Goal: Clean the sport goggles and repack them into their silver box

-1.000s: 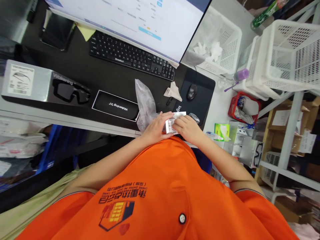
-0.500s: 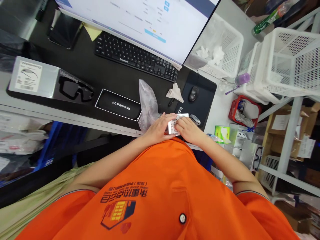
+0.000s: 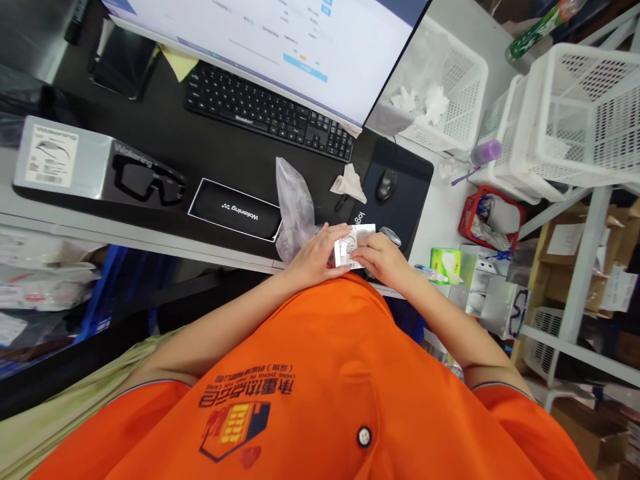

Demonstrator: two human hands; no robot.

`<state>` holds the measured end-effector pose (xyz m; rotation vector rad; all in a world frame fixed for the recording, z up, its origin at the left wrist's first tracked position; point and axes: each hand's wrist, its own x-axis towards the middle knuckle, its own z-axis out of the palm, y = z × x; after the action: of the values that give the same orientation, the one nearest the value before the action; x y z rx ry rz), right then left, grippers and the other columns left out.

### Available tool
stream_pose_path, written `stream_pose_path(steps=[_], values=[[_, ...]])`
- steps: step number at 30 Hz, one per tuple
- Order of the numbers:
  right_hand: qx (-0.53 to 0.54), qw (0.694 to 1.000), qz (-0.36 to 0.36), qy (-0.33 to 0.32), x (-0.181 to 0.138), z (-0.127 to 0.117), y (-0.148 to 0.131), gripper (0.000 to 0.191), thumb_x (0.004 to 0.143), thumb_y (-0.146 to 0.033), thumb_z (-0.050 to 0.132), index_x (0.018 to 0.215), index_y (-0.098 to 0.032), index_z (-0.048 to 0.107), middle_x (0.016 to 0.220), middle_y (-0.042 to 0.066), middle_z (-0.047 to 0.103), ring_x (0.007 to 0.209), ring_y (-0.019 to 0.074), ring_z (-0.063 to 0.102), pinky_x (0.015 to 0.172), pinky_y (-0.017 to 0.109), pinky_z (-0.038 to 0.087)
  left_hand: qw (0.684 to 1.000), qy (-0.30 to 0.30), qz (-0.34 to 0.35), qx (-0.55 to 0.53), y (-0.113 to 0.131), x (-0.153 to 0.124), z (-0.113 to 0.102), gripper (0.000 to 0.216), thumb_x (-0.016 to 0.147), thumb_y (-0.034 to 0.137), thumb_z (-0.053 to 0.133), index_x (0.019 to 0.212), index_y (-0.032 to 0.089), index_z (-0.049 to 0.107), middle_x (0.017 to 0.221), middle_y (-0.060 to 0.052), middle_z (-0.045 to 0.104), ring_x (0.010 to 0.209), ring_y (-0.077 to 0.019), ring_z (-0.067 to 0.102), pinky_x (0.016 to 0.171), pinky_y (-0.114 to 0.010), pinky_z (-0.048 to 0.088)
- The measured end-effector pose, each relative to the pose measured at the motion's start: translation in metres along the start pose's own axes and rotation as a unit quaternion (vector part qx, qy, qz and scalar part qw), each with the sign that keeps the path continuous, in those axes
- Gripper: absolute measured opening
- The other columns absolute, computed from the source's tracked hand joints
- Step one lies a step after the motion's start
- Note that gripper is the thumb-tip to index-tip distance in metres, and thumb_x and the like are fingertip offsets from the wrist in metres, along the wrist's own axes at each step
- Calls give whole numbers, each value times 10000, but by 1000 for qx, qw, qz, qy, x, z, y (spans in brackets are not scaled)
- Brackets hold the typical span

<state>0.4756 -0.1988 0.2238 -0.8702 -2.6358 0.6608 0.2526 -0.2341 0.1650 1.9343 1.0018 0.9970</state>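
Observation:
Close against my orange shirt, a small silver box (image 3: 365, 231) with a white label (image 3: 345, 245) on its face is between my hands. My left hand (image 3: 319, 255) grips its left side, thumb below and fingers along the top. At the box's right side, my right hand (image 3: 383, 257) has its fingers curled and pressed onto the face by the label. How the box continues beneath the hands is hidden. A clear plastic bag (image 3: 295, 207) lies just left of my left hand. Beside it is a black Wakening case (image 3: 235, 208) in an open tray.
A silver Wakening glasses box (image 3: 90, 160) lies at the desk's left. Behind are a keyboard (image 3: 260, 110) and a monitor (image 3: 280, 47). A mouse (image 3: 387, 184) rests on a dark pad (image 3: 415, 177). White baskets (image 3: 465, 100) and a red basket (image 3: 470, 213) stand to the right.
My right fingers have shifted a little across the box's face, so more of the white label shows. My left hand keeps its grip. The view has moved slightly.

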Motion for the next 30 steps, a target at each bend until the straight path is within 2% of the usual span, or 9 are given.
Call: stream_pose_path(steps=[8, 14, 18, 26, 30], values=[[-77, 994, 5, -76, 11, -2, -7, 217, 1025, -220, 502, 973, -172, 708, 948, 72, 678, 902, 216, 560, 777, 352, 399, 1000, 1, -3, 1, -1, -2, 1, 896, 794, 273, 815, 1520, 234, 292, 1470, -166, 537, 1402, -328, 498, 1210, -631, 328], [-176, 974, -31, -137, 19, -6, -16, 184, 1007, -188, 522, 963, -152, 696, 961, 89, 657, 898, 245, 495, 792, 381, 370, 1000, 7, 7, -2, 0, -1, 1, 897, 777, 256, 824, 1509, 211, 306, 1461, -189, 535, 1391, -334, 509, 1197, -642, 341], [-197, 967, -36, -157, 19, -5, -18, 170, 1002, -174, 518, 974, -142, 683, 994, 105, 650, 915, 258, 481, 814, 382, 370, 1000, 4, 7, 5, 1, 0, 0, 888, 784, 270, 821, 1504, 207, 305, 1459, -192, 538, 1392, -325, 509, 1203, -633, 338], [-105, 985, -3, -140, 5, -2, -7, 195, 1027, -208, 466, 973, -171, 649, 972, 108, 638, 933, 259, 491, 820, 391, 391, 1000, 2, -2, -1, 0, -2, -1, 878, 820, 282, 784, 1531, 241, 270, 1475, -171, 526, 1404, -327, 497, 1213, -637, 318], [42, 996, 53, -62, -2, -4, -6, 196, 1044, -245, 418, 937, -200, 576, 992, 92, 612, 936, 227, 519, 821, 378, 420, 1000, 2, -4, -1, 0, -3, -1, 899, 814, 274, 786, 1539, 251, 255, 1490, -162, 514, 1409, -329, 490, 1220, -634, 309]])
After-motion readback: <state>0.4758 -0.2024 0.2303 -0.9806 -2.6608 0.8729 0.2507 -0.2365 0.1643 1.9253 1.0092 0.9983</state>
